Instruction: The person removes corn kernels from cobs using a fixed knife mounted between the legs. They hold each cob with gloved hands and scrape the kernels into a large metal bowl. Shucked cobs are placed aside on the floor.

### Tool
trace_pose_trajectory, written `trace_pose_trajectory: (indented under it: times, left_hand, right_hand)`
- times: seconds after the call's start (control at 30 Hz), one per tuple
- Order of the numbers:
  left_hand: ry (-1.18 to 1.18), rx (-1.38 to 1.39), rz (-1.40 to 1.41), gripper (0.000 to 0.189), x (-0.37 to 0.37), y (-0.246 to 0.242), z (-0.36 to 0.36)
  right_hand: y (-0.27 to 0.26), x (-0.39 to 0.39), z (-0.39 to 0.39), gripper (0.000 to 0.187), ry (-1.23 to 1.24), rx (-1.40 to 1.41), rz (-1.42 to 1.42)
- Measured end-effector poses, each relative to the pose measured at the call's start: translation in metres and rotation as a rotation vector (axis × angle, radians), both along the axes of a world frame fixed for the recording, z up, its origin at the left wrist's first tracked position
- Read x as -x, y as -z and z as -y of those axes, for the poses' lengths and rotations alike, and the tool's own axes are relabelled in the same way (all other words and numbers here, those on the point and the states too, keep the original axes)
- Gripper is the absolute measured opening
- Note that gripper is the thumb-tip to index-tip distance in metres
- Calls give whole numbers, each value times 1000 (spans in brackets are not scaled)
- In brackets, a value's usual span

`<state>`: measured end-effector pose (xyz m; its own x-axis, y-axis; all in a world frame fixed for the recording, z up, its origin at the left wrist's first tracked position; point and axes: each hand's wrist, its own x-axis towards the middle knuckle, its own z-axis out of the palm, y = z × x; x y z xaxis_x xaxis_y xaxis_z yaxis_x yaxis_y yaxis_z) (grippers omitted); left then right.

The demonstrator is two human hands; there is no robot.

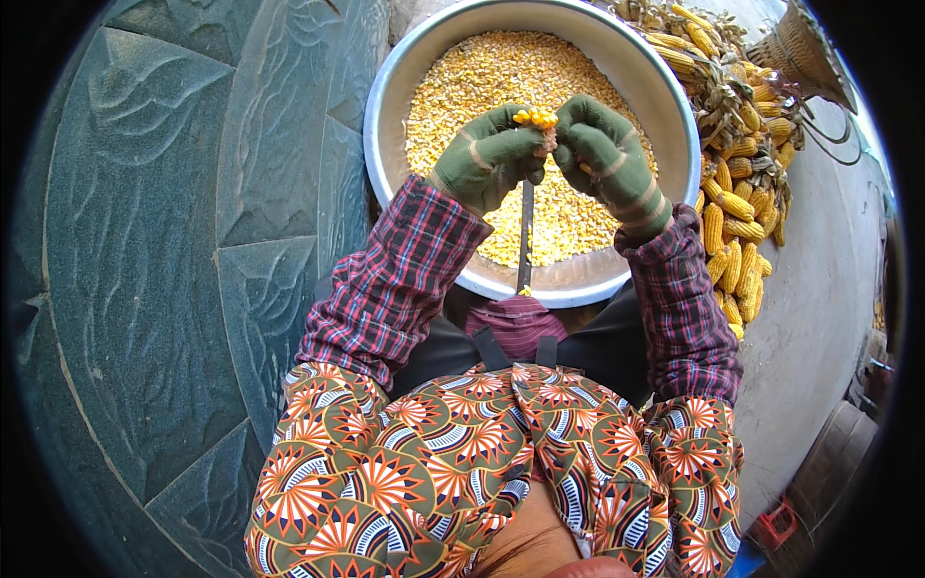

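Both hands wear green knitted gloves and meet above a large metal basin (462, 282) of loose corn kernels (477, 79). My left hand (488, 155) grips a partly shelled corn cob (538, 119); yellow kernels cover its upper end and bare cob shows below. My right hand (607, 162) is curled against the cob's right side, its fingertips partly hidden, so its hold on the cob is unclear. Beneath the hands, a narrow dark bar (527, 238) runs from the kernels over the basin's near rim to a purple striped cloth (514, 325) between my knees.
A heap of corn cobs (737, 209), some with dry husks, lies right of the basin on the concrete floor (809, 289). Behind it leans a woven basket (795, 54). Textured stone tiles (166, 289) stretch along the left. A red plastic object (777, 522) sits at the lower right.
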<state>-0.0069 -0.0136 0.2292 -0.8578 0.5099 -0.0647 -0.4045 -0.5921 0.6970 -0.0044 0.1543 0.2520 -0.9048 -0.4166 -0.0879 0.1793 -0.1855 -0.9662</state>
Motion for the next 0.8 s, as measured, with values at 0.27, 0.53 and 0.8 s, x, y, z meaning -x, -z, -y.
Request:
trace_pose_trajectory:
  times: [0.27,0.53,0.8]
  left_hand:
    - [-44,164,-49,19,3,6,-2]
    - [-77,215,-59,18,3,5,-4]
    - [-114,368,-135,19,5,14,-3]
  right_hand:
    - [9,2,5,16,105,-124,-254]
    - [5,3,3,12,76,-113,-167]
    - [18,9,-4,6,61,-470,-553]
